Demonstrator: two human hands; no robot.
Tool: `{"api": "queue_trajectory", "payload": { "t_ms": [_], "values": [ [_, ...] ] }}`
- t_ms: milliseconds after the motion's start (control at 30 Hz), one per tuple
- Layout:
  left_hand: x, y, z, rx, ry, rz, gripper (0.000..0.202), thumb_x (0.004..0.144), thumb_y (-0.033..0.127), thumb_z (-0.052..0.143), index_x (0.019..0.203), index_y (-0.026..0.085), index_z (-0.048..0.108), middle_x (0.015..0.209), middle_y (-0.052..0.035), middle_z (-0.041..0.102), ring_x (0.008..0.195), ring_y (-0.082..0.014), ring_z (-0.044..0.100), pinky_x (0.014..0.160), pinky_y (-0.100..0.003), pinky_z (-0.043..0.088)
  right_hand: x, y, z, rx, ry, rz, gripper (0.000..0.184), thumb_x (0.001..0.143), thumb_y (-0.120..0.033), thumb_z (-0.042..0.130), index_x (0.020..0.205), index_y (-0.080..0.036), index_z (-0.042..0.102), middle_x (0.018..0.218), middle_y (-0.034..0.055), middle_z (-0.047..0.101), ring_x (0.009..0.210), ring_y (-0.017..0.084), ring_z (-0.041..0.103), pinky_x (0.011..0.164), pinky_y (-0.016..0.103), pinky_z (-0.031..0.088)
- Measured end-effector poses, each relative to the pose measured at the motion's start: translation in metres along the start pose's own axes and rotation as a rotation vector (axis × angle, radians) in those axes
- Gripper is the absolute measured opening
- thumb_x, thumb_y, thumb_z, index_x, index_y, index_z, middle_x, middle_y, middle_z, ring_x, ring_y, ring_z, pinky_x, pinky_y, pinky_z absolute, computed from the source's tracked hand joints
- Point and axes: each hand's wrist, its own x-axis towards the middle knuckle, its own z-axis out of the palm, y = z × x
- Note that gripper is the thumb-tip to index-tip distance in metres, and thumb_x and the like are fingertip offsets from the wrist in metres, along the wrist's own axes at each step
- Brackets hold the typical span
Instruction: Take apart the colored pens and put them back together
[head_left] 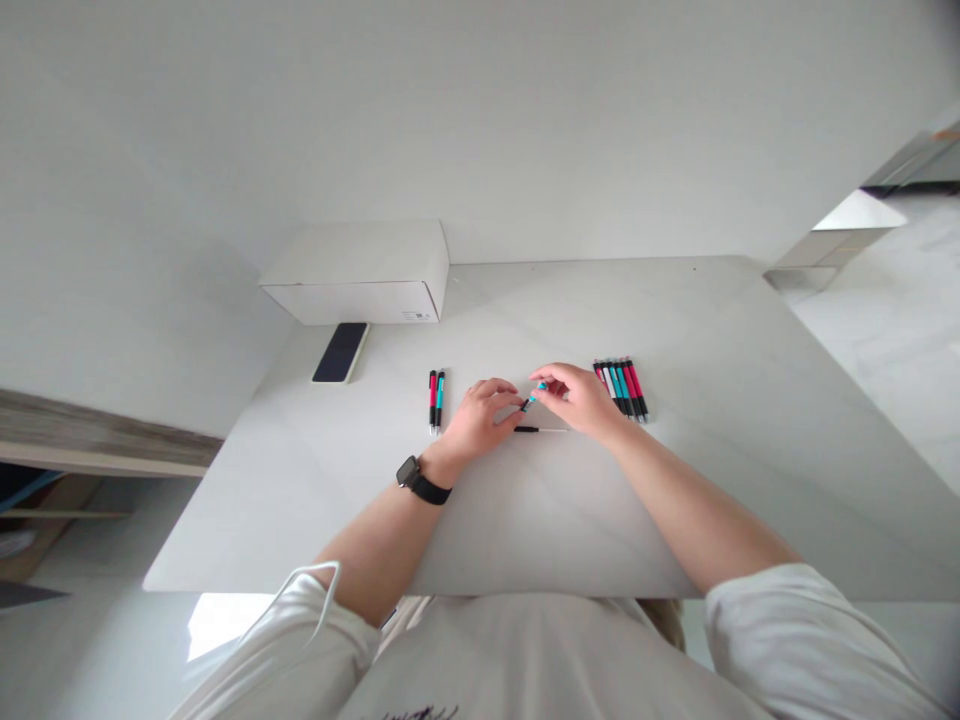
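Over the middle of the table, my left hand (484,415) pinches the dark lower end of a pen. My right hand (576,395) has its fingertips closed on the teal barrel (538,391) of what looks like the same pen. Whether the two parts are joined is too small to tell. Just below the hands lies a black pen grip piece (527,429) with a thin pale refill (553,430) extending to the right. Beside my right hand is a row of several pens (622,388) in red, white and teal.
Left of my hands lie a red pen (433,400) and a teal pen (440,400), side by side. A phone (341,352) rests further left, in front of a white box (360,300) against the wall. The white table (525,530) ends close to my body.
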Motion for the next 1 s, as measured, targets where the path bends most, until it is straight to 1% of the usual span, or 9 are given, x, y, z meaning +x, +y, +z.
{"api": "queue_trajectory", "payload": {
  "t_ms": [200, 300, 400, 467, 567, 633, 700, 833, 1000],
  "values": [
    [0.002, 0.003, -0.001, -0.075, 0.022, 0.004, 0.018, 0.095, 0.027, 0.066, 0.112, 0.026, 0.073, 0.118, -0.0086, 0.071, 0.112, -0.0250, 0.065, 0.102, -0.046, 0.053, -0.001, 0.000, 0.003, 0.067, 0.009, 0.027, 0.031, 0.094, -0.047, 0.068, 0.119, -0.028, 0.071, 0.106, 0.0045, 0.076, 0.088, 0.020, 0.071, 0.083, 0.033, 0.058],
    [0.003, 0.002, -0.002, -0.127, 0.054, -0.026, 0.016, 0.096, 0.028, 0.066, 0.110, 0.025, 0.073, 0.115, -0.0087, 0.072, 0.110, -0.0246, 0.066, 0.103, -0.045, 0.053, 0.000, 0.001, -0.003, 0.041, 0.011, 0.021, 0.034, 0.098, -0.049, 0.062, 0.124, -0.028, 0.068, 0.111, 0.0056, 0.076, 0.094, 0.021, 0.072, 0.084, 0.033, 0.057],
    [0.003, -0.004, -0.002, -0.210, 0.140, -0.129, 0.015, 0.097, 0.032, 0.065, 0.107, 0.023, 0.073, 0.113, -0.0089, 0.072, 0.110, -0.0239, 0.067, 0.102, -0.043, 0.053, 0.002, 0.007, -0.011, -0.117, 0.081, 0.026, 0.030, 0.105, -0.041, 0.051, 0.126, -0.026, 0.067, 0.117, 0.0076, 0.074, 0.101, 0.022, 0.070, 0.089, 0.033, 0.055],
    [0.004, -0.010, -0.001, -0.314, 0.176, -0.241, 0.019, 0.098, 0.037, 0.064, 0.107, 0.022, 0.072, 0.111, -0.0087, 0.073, 0.106, -0.0228, 0.068, 0.098, -0.041, 0.054, 0.003, 0.016, -0.013, -0.262, 0.090, 0.048, 0.026, 0.103, -0.032, 0.052, 0.124, -0.025, 0.067, 0.115, 0.0079, 0.074, 0.099, 0.022, 0.070, 0.089, 0.034, 0.053],
    [0.005, -0.016, 0.001, -0.528, 0.189, -0.359, 0.027, 0.100, 0.043, 0.060, 0.110, 0.021, 0.071, 0.110, -0.0089, 0.075, 0.102, -0.0208, 0.070, 0.093, -0.038, 0.056, 0.003, 0.030, -0.009, -0.412, -0.031, 0.100, 0.023, 0.096, -0.022, 0.061, 0.117, -0.025, 0.070, 0.111, 0.0067, 0.074, 0.099, 0.022, 0.069, 0.088, 0.033, 0.052],
    [0.007, -0.018, 0.002, -0.631, 0.198, -0.375, 0.030, 0.101, 0.046, 0.059, 0.112, 0.020, 0.070, 0.111, -0.0098, 0.076, 0.103, -0.0203, 0.070, 0.094, -0.036, 0.056, 0.002, 0.036, -0.004, -0.467, -0.113, 0.127, 0.020, 0.093, -0.019, 0.063, 0.110, -0.026, 0.073, 0.110, 0.0061, 0.074, 0.100, 0.022, 0.069, 0.087, 0.032, 0.052],
    [0.007, -0.019, 0.003, -0.671, 0.198, -0.370, 0.031, 0.101, 0.046, 0.058, 0.113, 0.019, 0.069, 0.112, -0.0105, 0.075, 0.104, -0.0197, 0.070, 0.093, -0.035, 0.056, 0.001, 0.039, 0.000, -0.496, -0.148, 0.136, 0.016, 0.094, -0.019, 0.063, 0.103, -0.026, 0.074, 0.107, 0.0057, 0.074, 0.100, 0.022, 0.069, 0.087, 0.031, 0.051],
    [0.006, -0.018, 0.003, -0.590, 0.185, -0.356, 0.031, 0.101, 0.047, 0.059, 0.111, 0.020, 0.069, 0.105, -0.0087, 0.076, 0.098, -0.0191, 0.071, 0.089, -0.034, 0.057, 0.001, 0.037, 0.001, -0.426, -0.103, 0.122, 0.011, 0.093, -0.022, 0.065, 0.099, -0.026, 0.073, 0.102, 0.0045, 0.074, 0.094, 0.021, 0.070, 0.083, 0.031, 0.052],
    [0.002, -0.010, 0.002, -0.274, 0.179, -0.268, 0.022, 0.098, 0.039, 0.064, 0.111, 0.023, 0.073, 0.105, -0.0067, 0.076, 0.097, -0.0209, 0.070, 0.090, -0.037, 0.057, 0.004, 0.028, 0.000, -0.140, 0.019, 0.084, 0.012, 0.096, -0.030, 0.061, 0.100, -0.026, 0.072, 0.099, 0.0026, 0.076, 0.084, 0.019, 0.070, 0.081, 0.031, 0.055]
  ]
}}
